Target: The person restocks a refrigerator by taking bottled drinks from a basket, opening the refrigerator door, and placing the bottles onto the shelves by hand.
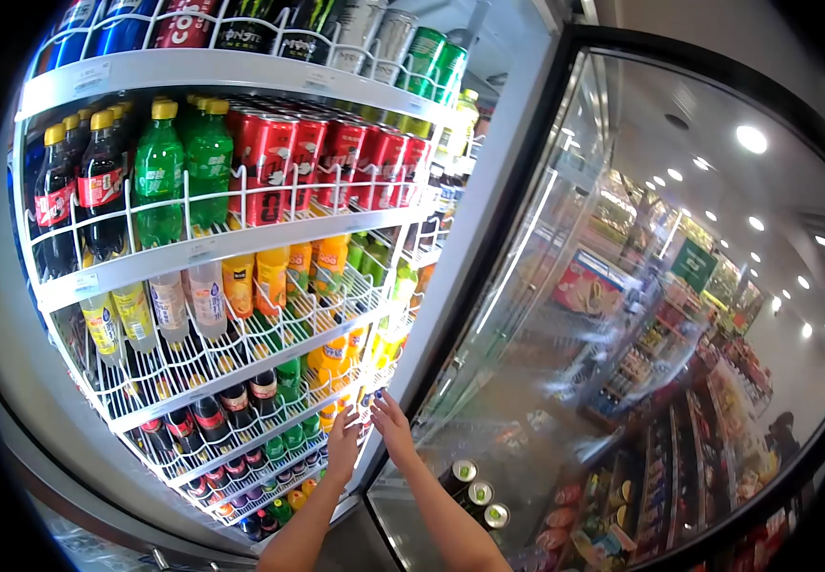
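Note:
My left hand (343, 442) is raised in front of the lower right shelves of an upright drinks fridge, fingers stretched upward with nothing visible in them. Close beside it, my right hand (391, 425) is also open, by the fridge's right side wall. The palms roughly face each other with a gap between them. Orange drink bottles (327, 358) stand on the shelf just above and behind my hands. Farther left on a low shelf are dark cola bottles (210, 417). Neither hand visibly touches a bottle.
The glass door (565, 372) stands open at the right. Three dark can tops (479, 493) show near its lower edge. Red cans (269, 167) and green bottles (160, 176) fill an upper shelf behind a white wire rail. Store shelves (708, 419) appear in the glass.

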Motion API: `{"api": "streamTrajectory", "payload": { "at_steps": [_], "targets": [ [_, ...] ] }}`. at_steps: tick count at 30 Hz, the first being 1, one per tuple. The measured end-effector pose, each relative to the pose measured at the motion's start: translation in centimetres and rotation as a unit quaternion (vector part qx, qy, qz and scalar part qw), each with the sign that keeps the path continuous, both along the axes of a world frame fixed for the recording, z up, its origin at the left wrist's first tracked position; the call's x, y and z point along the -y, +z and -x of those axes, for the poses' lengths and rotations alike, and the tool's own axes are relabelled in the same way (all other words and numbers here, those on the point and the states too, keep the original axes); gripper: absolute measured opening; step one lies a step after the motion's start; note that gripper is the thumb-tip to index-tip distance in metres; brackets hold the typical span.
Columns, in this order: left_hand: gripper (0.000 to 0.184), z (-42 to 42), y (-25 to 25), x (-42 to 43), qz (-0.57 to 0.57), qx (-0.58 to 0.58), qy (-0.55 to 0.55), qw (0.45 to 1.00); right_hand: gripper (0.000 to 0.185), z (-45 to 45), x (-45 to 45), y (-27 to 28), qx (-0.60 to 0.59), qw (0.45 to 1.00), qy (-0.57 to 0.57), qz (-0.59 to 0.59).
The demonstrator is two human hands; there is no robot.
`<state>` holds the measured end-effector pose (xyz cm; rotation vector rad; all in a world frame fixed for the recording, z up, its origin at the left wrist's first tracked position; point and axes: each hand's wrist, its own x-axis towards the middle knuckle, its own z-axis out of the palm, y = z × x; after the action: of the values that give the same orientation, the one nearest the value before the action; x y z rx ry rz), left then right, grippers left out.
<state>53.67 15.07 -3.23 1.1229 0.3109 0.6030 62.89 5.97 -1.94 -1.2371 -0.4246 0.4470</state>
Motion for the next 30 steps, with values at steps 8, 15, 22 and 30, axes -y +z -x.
{"api": "streamTrajectory", "payload": {
  "at_steps": [8, 15, 22, 30],
  "targets": [
    [0.043, 5.4, 2.2, 1.2, -0.015, 0.034, 0.004, 0.999, 0.054, 5.8, 7.0, 2.7, 0.062, 0.996, -0.025, -0.059],
    [0.039, 14.1, 3.9, 6.5, -0.077, 0.003, 0.026, 0.997, 0.051, 10.0, 12.4, 4.9, 0.049, 0.990, 0.007, -0.133],
    [0.037, 24.9, 2.9, 13.7, -0.048, 0.032, 0.137, 0.989, 0.054, 18.4, 17.0, 7.8, 0.043, 0.977, 0.127, -0.166],
    [0.033, 40.4, 1.7, 21.6, -0.031, -0.033, 0.255, 0.966, 0.052, 31.5, 16.7, 9.0, -0.006, 0.941, 0.261, -0.217]
  ]
}}
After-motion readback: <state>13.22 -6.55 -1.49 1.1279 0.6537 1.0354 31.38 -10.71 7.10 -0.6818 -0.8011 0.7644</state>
